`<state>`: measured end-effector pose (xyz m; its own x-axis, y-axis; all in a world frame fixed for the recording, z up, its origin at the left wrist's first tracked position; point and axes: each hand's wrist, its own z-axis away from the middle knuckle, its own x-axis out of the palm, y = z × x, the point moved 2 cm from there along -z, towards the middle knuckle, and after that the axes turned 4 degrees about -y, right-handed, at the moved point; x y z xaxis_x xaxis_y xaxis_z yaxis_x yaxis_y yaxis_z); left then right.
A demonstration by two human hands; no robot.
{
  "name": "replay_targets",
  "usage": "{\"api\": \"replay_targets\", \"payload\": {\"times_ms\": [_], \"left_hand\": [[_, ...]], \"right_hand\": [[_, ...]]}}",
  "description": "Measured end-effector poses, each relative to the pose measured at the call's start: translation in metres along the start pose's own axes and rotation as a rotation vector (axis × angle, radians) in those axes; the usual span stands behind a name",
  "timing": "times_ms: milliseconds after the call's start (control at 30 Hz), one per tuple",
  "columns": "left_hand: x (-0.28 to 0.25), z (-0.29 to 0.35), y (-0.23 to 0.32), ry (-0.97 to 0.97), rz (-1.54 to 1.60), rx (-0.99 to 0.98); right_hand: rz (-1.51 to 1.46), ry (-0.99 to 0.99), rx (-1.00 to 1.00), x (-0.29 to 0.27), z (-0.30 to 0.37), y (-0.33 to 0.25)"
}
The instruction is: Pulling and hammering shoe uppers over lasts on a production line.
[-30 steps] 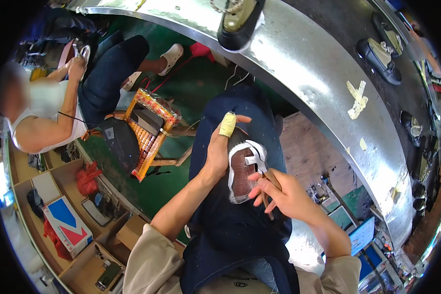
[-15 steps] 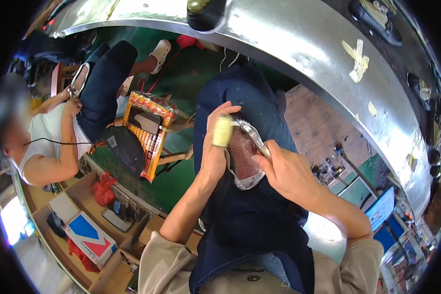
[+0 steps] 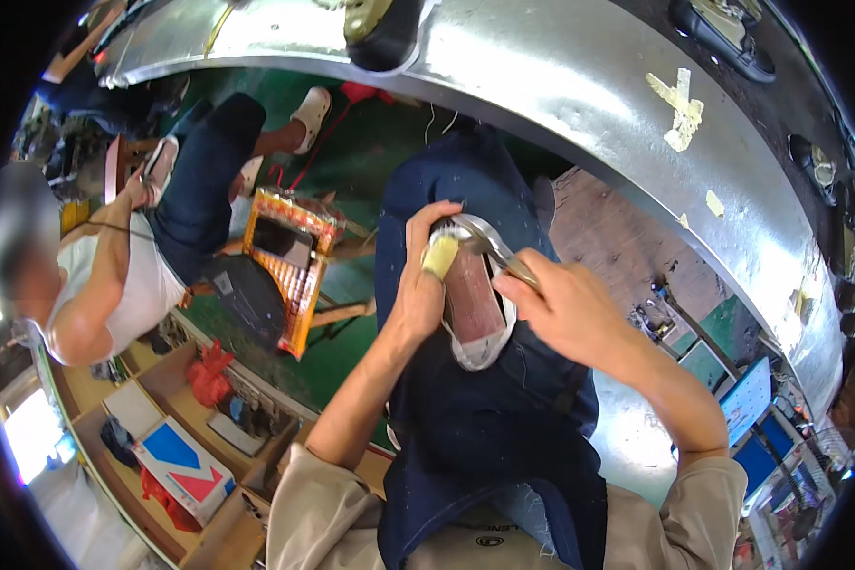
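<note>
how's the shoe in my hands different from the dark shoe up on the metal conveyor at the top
The shoe in your hands lies sole-up on your lap, with a reddish-brown sole and white rim; the dark shoe sits on the metal conveyor, nearly black. Your left hand grips yours while your right hand works a tool on it; nobody touches the dark one.

Bare forearms, both coming in from the near edge. Loose beige sleeves, pushed up to about the elbows, cuffs creased and bunched. Dark navy apron over the lap, long and wrinkled, reaching far toward the metal bench, its near hem frayed with loose threads. Yellowish tape or finger cot wrapped round the thumb of the left hand (image 3: 418, 294). No glove on the right hand (image 3: 562, 309).
</note>
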<state>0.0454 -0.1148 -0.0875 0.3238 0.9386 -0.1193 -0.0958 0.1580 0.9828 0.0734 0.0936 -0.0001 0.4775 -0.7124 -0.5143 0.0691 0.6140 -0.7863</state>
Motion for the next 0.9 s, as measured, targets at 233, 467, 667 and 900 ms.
{"api": "replay_targets", "payload": {"times_ms": [233,467,667,900], "left_hand": [[0.012,-0.015,0.009,-0.053,-0.256,-0.107],[0.015,-0.019,0.005,-0.068,-0.343,-0.195],[0.036,0.09,0.016,0.177,0.776,-0.642],[0.024,0.082,-0.002,-0.041,1.081,-0.823]], "right_hand": [[0.56,-0.263,-0.37,0.017,0.02,0.003],[0.945,-0.284,-0.383,0.021,0.035,-0.019],[0.448,-0.303,-0.123,0.015,0.046,-0.023],[0.227,-0.156,-0.073,0.078,0.039,0.009]]}}
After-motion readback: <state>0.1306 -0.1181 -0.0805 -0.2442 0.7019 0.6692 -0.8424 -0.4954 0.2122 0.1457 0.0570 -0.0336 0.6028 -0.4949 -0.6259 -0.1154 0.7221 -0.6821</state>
